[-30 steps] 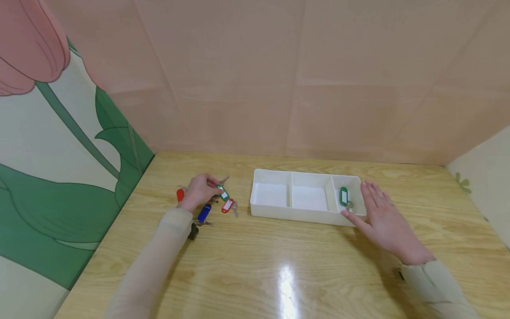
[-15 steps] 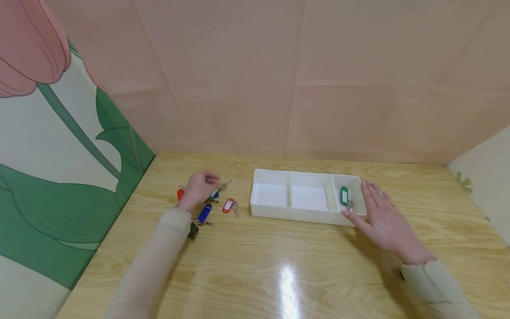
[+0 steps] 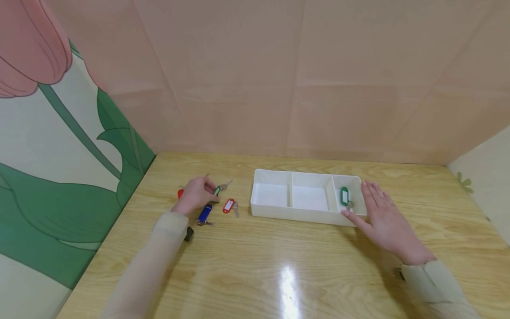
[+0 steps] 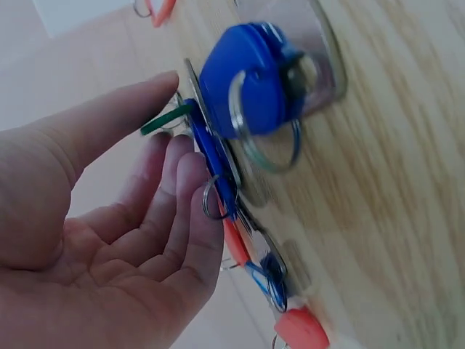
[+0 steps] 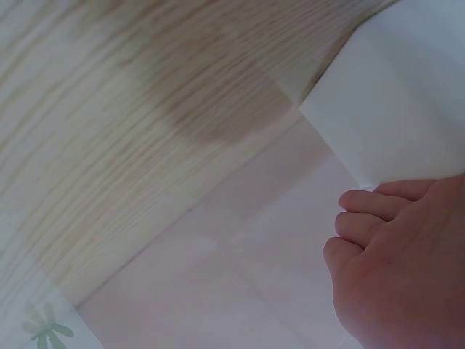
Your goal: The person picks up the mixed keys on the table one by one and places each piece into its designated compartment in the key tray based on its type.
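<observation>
Two hands are shown in the head view at a wood-grained tabletop [image 3: 287, 252]. By the left hand [image 3: 195, 195], a green tag [image 3: 217, 190] is pinched, with a key [image 3: 225, 187] just beside it, apart from a white box [image 3: 299, 214]. A blue tag [image 3: 205, 213] and a red tag [image 3: 229, 205] are laid near that hand; another red tag [image 3: 180, 193] is partly hidden by it. The box is divided into three compartments, and a second green tag [image 3: 344, 195] is contained in the rightmost. The right hand [image 3: 384, 223], fingers extended, is rested against the box's right end, nothing being held.

In the left wrist view, the grip is nearly closed, the green tag being caught edge-on between thumb and fingers, near blue tags [image 4: 243, 80].

In the right wrist view, the right hand's fingers are seen beside the box's wall.
</observation>
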`<control>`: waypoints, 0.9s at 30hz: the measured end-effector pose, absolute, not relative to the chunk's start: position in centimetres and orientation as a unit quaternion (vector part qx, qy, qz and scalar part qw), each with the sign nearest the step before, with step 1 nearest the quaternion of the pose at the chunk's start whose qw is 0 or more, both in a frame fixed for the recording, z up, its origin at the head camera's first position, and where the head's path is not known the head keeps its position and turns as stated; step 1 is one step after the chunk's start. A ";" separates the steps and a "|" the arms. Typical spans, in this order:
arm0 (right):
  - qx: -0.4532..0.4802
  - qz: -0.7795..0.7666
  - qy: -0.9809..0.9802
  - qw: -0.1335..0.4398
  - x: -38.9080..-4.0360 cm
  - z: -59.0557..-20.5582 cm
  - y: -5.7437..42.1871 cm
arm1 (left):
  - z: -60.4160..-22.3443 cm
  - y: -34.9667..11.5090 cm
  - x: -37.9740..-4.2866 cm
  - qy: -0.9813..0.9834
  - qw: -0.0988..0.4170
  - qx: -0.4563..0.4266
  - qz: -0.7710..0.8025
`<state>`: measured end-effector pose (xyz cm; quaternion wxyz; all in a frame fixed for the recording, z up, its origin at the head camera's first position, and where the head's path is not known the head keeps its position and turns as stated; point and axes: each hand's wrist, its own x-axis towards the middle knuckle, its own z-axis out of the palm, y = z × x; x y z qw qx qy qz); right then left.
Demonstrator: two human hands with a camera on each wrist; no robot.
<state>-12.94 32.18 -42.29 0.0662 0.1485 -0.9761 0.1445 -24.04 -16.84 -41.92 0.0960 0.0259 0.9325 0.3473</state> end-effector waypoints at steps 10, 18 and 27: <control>0.147 0.144 -0.977 0.060 -12.9 -42.4 32.1 | -42.3 -17.5 -24.0 0.948 0.053 0.040 0.313; 0.148 0.146 -0.976 0.063 -12.8 -42.3 32.1 | -42.3 -17.8 -23.8 0.932 0.044 0.022 0.360; 0.146 0.149 -0.976 0.061 -13.0 -42.3 32.1 | -41.8 -17.6 -23.9 0.903 0.017 0.009 0.429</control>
